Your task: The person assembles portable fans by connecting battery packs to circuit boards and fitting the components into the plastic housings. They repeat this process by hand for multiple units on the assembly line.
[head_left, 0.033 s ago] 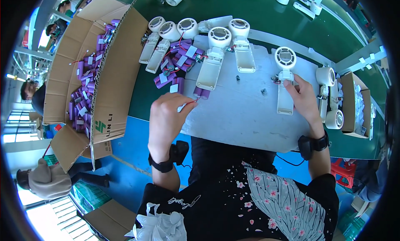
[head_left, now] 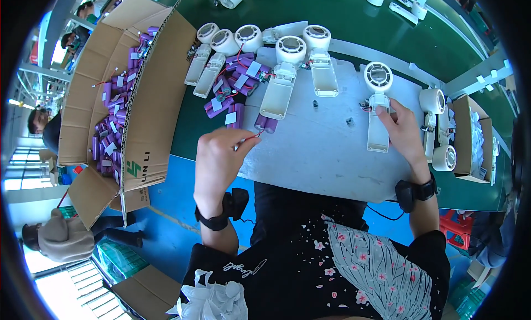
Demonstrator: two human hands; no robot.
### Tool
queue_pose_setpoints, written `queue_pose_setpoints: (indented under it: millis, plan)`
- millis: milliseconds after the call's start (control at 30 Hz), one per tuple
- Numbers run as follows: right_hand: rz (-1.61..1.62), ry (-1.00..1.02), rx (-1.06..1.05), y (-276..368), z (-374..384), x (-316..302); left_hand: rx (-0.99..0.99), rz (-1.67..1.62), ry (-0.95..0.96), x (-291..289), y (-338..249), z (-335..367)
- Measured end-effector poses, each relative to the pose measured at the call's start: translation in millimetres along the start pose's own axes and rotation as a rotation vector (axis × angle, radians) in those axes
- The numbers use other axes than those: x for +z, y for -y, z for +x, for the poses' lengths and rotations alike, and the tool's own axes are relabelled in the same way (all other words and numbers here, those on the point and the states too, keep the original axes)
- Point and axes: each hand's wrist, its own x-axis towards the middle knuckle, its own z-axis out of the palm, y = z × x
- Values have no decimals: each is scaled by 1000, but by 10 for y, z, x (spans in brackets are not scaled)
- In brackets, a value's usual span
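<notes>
My left hand point(head_left: 220, 156) pinches the thin red wire of a purple battery pack point(head_left: 266, 123), which lies on the grey work mat point(head_left: 310, 154) just beyond the fingertips. At the right, my right hand point(head_left: 404, 133) grips the open handle of a white handheld fan point(head_left: 379, 123), thumb over its edge; the fan's round head points away from me and small wires poke out at its side. Between the hands lie another white fan point(head_left: 278, 90) with an open handle and a similar fan point(head_left: 324, 76). A heap of purple battery packs point(head_left: 240, 79) sits beyond my left hand.
A tall cardboard box point(head_left: 157, 98) of purple battery packs stands at the left. More white fans point(head_left: 223, 42) line the far left of the green table point(head_left: 310, 7). At the right are further fans point(head_left: 433, 101) and a smaller cardboard box point(head_left: 484, 126). Other people are in the background.
My left hand has shifted slightly left, and the battery pack on its wire has moved a little the same way. My right hand and its fan look unchanged.
</notes>
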Motion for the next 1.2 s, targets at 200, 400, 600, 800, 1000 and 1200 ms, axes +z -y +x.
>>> queue_pose_setpoints:
  millis: [200,400,600,800,1000,1200]
  plan:
    - [-10,-37,14,9,-19,13,30,-107,144,-316,-127,-61]
    - [-398,-265,-204,-186,8,18,272,-255,175,-521,-376,-30]
    - [-36,-325,-583,23,-178,-114,718,-447,64,16,-843,345]
    - [96,-249,-653,-372,-86,-260,862,-778,17,860,-1365,913]
    - [283,-228,-329,-557,226,-443,354,-515,-42,1428,-1195,817]
    - [-1,-48,-233,-421,208,-277,441,-303,159,1829,-1002,820]
